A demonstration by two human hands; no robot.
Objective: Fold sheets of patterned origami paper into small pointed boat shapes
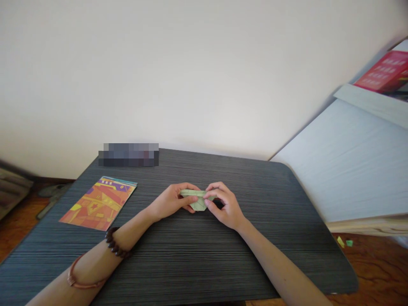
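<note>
A small piece of folded pale green paper [199, 205] is between my two hands over the middle of the dark table. My left hand [172, 200] grips its left part, thumb lying across the front and fingers behind. On the right side, my right hand [227, 206] pinches the paper's edge with thumb and fingertips. A folded strip runs along the top, and the lower part narrows downward. Fingers hide both ends of the paper.
Orange and purple booklets [98, 204] lie stacked on the dark table [178, 263] at left. Behind them is a blurred-out item [128, 155] near the wall. A pale cabinet [350, 161] stands at right, with a red box [384, 71] on top. Small paper scraps [341, 242] lie on the floor.
</note>
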